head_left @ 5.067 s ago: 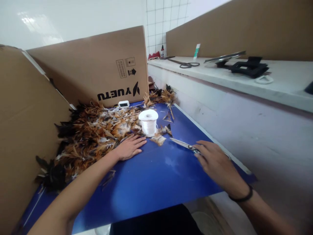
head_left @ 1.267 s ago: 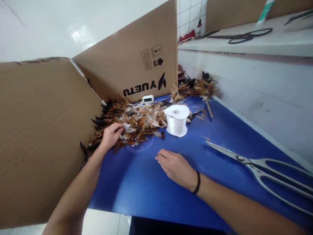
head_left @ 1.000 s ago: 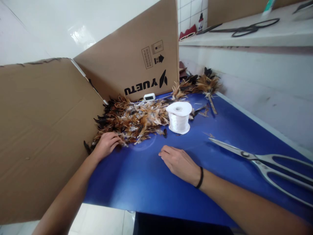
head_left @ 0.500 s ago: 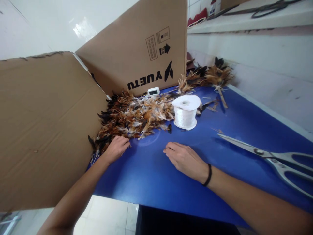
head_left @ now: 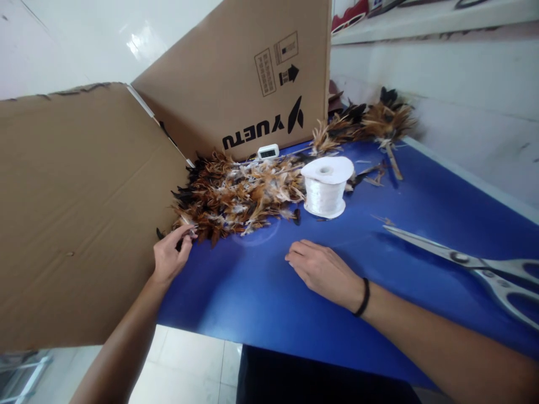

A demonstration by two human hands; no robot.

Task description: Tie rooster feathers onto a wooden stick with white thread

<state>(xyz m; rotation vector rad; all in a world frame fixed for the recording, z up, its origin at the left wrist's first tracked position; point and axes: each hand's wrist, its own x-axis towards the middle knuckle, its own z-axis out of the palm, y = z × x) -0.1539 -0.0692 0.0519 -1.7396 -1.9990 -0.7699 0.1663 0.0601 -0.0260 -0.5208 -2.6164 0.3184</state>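
At the left end of a heap of brown, black and white feathers (head_left: 248,196), my left hand (head_left: 172,252) pinches what looks like a feather (head_left: 187,223) between thumb and fingertips. My right hand (head_left: 322,272), with a dark band (head_left: 362,297) round the wrist, rests on the blue table (head_left: 252,297). Its fingers are curled closed, and whatever they hold, if anything, is hidden. Just behind it stands a white spool of thread or ribbon (head_left: 325,193). Large metal scissors (head_left: 458,257) lie to its right.
Cardboard panels with printing (head_left: 269,73) stand upright behind and to the left (head_left: 84,213). A small white digital display (head_left: 268,152) sits behind the feathers. More feathers in a bunch (head_left: 389,119) lie at the back right, beneath a white ledge (head_left: 421,25).
My left hand has moved left and its fingers have lifted into a pinch at the heap's edge. My right hand stays closed in nearly the same place. The view has shifted slightly.
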